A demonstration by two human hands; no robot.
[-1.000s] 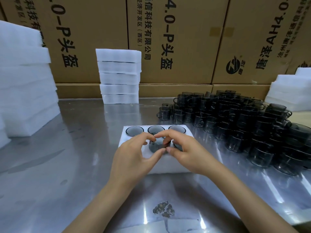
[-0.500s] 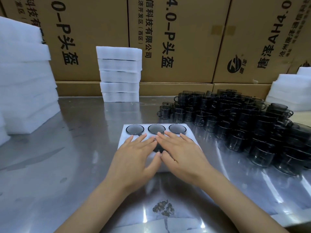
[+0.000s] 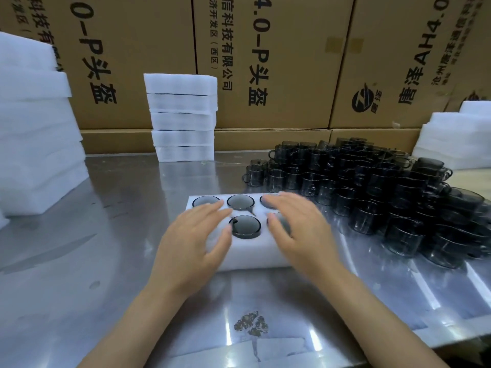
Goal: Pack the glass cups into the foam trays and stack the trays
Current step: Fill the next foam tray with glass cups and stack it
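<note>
A white foam tray [image 3: 255, 257] lies on the steel table in front of me, with dark glass cups sunk into its holes. The middle cup of the near row [image 3: 245, 226] shows fully between my hands, its rim slightly above the foam. My left hand [image 3: 194, 240] hovers over the tray's left part, fingers spread and empty. Over the tray's right part my right hand [image 3: 300, 229] is spread too, blurred, hiding most of two cups. A big pile of loose smoked-glass cups [image 3: 372, 187] sits to the right.
A stack of several filled foam trays [image 3: 183, 116] stands at the back centre. Taller foam stacks [image 3: 32, 134] rise at the left, more foam [image 3: 457, 134] at the far right. Cardboard boxes [image 3: 279, 62] wall off the back. A stain [image 3: 251, 324] marks the table near me.
My hands first gripped the middle cup, then pressed flat on the tray, and have now lifted and spread apart, uncovering that cup in its hole.
</note>
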